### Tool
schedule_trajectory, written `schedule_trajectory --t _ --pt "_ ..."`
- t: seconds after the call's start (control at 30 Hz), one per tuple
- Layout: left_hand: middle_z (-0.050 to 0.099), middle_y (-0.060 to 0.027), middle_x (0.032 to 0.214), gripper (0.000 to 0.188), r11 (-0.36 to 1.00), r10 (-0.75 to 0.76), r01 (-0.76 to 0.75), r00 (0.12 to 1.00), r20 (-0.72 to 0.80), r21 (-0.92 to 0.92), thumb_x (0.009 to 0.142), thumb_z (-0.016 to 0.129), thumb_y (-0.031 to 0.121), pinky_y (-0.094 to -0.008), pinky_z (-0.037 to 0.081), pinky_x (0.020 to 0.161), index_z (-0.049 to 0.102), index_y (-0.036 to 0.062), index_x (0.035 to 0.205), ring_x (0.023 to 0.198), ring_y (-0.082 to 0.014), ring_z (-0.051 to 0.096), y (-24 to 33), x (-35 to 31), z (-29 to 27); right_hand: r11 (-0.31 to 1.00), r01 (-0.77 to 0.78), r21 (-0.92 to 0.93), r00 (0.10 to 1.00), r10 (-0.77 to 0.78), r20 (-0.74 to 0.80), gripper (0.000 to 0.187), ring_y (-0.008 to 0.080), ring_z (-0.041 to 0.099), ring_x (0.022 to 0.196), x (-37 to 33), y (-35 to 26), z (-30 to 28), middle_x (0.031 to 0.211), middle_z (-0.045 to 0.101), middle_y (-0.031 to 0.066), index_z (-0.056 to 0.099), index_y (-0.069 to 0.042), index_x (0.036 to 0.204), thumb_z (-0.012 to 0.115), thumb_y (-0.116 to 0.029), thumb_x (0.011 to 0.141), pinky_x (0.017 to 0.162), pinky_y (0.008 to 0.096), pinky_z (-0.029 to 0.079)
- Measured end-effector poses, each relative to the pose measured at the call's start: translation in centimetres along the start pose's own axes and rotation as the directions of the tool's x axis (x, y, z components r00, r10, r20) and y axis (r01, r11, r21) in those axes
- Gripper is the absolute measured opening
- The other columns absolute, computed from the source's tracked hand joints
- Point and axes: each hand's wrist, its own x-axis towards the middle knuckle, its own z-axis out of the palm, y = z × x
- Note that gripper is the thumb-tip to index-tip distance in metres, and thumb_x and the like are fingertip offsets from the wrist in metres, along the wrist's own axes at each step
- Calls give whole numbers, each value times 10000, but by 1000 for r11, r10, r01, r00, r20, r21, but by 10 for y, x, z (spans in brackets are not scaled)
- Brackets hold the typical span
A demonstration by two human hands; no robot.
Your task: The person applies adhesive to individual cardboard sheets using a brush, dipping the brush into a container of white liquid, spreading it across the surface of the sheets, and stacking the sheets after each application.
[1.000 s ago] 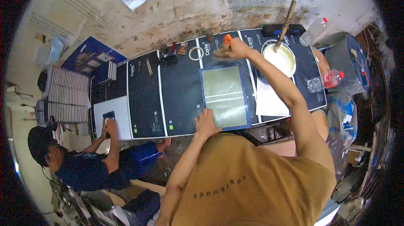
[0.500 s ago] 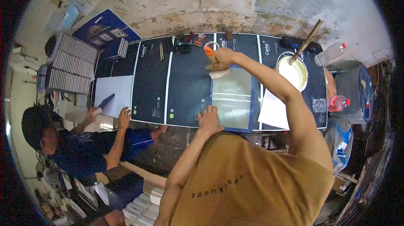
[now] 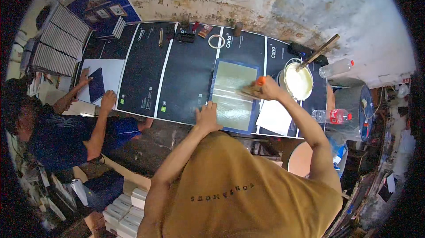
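The right hand (image 3: 271, 90) hides part of the brush's (image 3: 252, 90) orange handle (image 3: 261, 80), the hairs (image 3: 246, 92) look blurry, the wooden stick's (image 3: 318, 52) low end is lost in the white paste (image 3: 297, 83), the bottom edge cuts off the brown shirt (image 3: 248, 171), and some print (image 3: 147, 96) on the black tabletop (image 3: 183, 83) is too tiny to read.
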Motion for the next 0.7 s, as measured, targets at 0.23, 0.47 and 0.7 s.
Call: schedule_trajectory --t 0.23,0.47,0.7 --pt "436 -143 1349 930 999 51 -51 999 5 -15 634 879 388 -627 379 1031 411 28 1352 1266 -369 476 -9 4 0 994 94 55 970 -79 -229 384 354 673 777 30 -58 -39 849 700 143 728 -95 937 673 -469 868 731 437 548" --pt "436 -149 1338 893 996 86 -86 996 -3 -35 649 877 368 -639 378 1022 429 19 1338 1256 -381 474 -18 1 -3 1000 6 -10 997 -7 -79 327 356 666 835 55 -67 13 870 701 122 695 -101 1010 691 -383 845 846 468 507" --pt "430 -152 1336 895 989 126 -128 992 -27 -76 643 880 376 -649 363 1027 439 10 1329 1237 -412 467 -23 2 4 889 -260 -377 917 349 191 410 372 695 820 11 -82 -55 813 718 133 705 -91 926 682 -491 841 937 548 454"
